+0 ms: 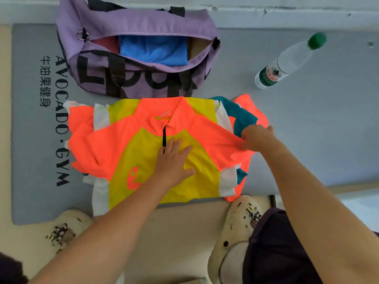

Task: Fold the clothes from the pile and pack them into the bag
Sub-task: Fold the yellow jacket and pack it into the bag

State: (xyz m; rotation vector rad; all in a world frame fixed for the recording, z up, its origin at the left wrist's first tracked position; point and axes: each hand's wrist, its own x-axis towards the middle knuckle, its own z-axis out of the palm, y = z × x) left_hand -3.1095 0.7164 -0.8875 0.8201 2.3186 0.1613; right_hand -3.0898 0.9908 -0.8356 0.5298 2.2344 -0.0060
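— What lies on the grey gym mat (pixel 28 140)?

— A neon orange, yellow and white zip-neck jersey (pixel 131 144), spread face up on a pile of similar bright garments (pixel 246 115), whose orange and teal edges poke out at right. How many lie beneath is hidden.

— And the hands?

— The left hand (pixel 174 160) presses flat, fingers straight and spread, on the yellow chest panel just below the zip. The right hand (pixel 256 136) pinches the jersey's orange right sleeve; its fingertips are tucked out of sight under the cloth.

— The bag?

— The purple fabric duffel bag with black lettering (pixel 133 52) sits just beyond the jersey, unzipped, a folded blue cloth (pixel 153 50) inside beside something reddish, hard to make out. Its far end is cut off by the frame.

— Anything else?

— A clear plastic water bottle with a green cap (pixel 287 60) lies on the mat, far right. Cream clogs (pixel 235 226) show near the bottom.
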